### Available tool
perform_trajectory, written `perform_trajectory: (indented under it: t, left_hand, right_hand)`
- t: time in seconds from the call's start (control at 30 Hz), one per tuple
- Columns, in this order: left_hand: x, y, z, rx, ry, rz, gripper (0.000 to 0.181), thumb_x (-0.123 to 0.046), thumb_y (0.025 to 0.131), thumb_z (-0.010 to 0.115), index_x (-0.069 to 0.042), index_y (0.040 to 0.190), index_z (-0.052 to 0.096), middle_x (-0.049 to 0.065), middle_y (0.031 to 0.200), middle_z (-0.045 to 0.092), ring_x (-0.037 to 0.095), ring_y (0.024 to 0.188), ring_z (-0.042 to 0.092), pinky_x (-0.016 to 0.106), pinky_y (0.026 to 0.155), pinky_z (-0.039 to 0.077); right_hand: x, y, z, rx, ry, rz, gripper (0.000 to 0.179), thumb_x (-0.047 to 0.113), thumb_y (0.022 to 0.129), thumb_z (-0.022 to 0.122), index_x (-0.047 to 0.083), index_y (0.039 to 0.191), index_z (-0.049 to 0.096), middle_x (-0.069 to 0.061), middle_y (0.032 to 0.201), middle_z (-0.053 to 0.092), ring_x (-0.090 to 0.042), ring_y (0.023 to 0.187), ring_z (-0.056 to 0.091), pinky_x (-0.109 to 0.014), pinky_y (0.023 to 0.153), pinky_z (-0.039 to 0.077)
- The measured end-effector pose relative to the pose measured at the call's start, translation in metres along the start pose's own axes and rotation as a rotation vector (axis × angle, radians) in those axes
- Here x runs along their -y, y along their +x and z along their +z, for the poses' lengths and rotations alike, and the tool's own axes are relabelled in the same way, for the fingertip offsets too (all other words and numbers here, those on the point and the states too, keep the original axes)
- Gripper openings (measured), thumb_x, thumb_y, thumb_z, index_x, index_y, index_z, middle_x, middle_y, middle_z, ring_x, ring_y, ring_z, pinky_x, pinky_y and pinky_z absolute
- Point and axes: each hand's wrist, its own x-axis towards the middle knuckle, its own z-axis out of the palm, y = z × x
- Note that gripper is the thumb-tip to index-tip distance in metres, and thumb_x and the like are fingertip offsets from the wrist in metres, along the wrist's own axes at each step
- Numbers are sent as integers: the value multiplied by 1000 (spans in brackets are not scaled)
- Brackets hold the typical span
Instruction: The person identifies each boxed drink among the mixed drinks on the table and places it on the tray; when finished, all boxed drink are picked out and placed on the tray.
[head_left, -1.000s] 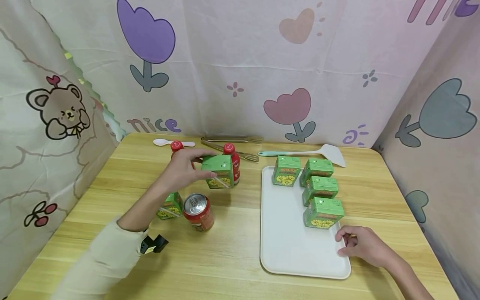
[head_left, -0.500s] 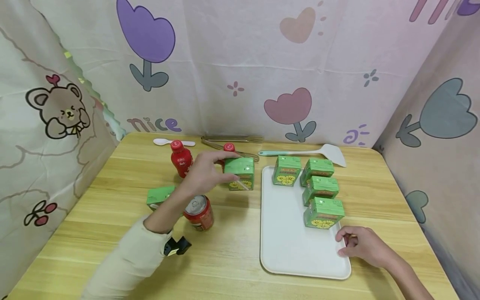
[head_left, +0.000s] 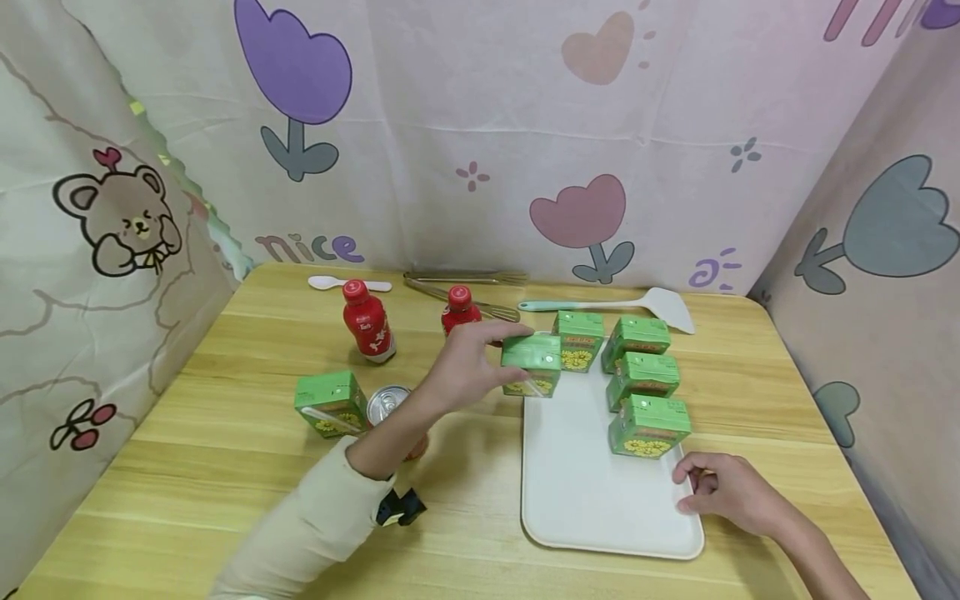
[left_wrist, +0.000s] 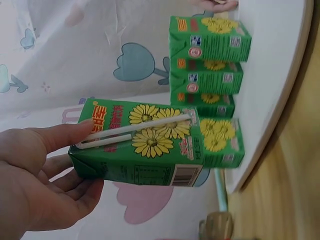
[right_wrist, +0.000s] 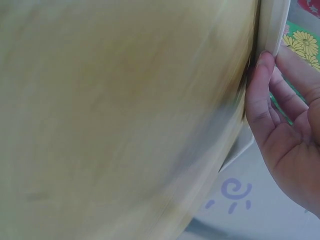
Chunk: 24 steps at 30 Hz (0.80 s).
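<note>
My left hand point(head_left: 471, 367) grips a green drink carton point(head_left: 534, 363) with yellow flowers and a white straw on its side. In the head view the carton overlaps the left rim of the white tray point(head_left: 573, 492). The left wrist view shows the thumb on the carton's straw side point(left_wrist: 150, 132) and the fingers behind it. Several matching cartons point(head_left: 649, 427) stand on the tray, one at its back left corner and the others along its right side. My right hand point(head_left: 731, 492) pinches the tray's right rim between thumb and fingers; its pinch on the rim point(right_wrist: 272, 37) shows in the right wrist view.
Left of the tray stand another green carton point(head_left: 330, 404), a cola can point(head_left: 387, 404) partly behind the left forearm, and two red bottles point(head_left: 369, 323). Along the back lie a white spoon point(head_left: 348, 284), whisks point(head_left: 465, 277) and a spatula point(head_left: 663, 308).
My left hand has carried the carton rightward from in front of the right red bottle to the tray's left rim. The left carton and bottle are uncovered. The right hand stays on the rim.
</note>
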Motion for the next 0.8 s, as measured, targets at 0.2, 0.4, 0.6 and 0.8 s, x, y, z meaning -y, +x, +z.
perform_trajectory:
  t: [0.2,0.4,0.6,0.8]
  left_hand:
    - [-1,7,21,17,-14,-8,49,-11,75,80,-14,122,65,3,128,63,20,114,58,34,92,52]
    - [3,14,38,32,-38,-25,48,-11,77,78,-14,123,64,5,129,62,21,119,56,36,97,49]
    - [10,21,55,25,-45,-41,48,-10,75,79,-16,121,65,3,129,62,19,113,58,27,89,53]
    - [15,26,69,59,-55,-57,50,-10,75,79,-16,122,64,3,128,62,20,118,56,33,95,51]
  right_hand:
    - [0,0,0,0,1,0,32,24,73,80,9,93,62,-1,78,53,-1,61,45,-19,53,40]
    - [0,0,0,0,9,-9,31,24,73,80,8,93,62,-1,78,53,-1,61,45,-20,53,41]
    - [-1,0,0,-4,6,-19,31,24,73,80,9,93,61,0,77,53,0,60,45,-19,53,41]
    - [0,0,0,2,6,-18,32,24,73,80,8,93,61,0,77,53,0,60,45,-20,53,41]
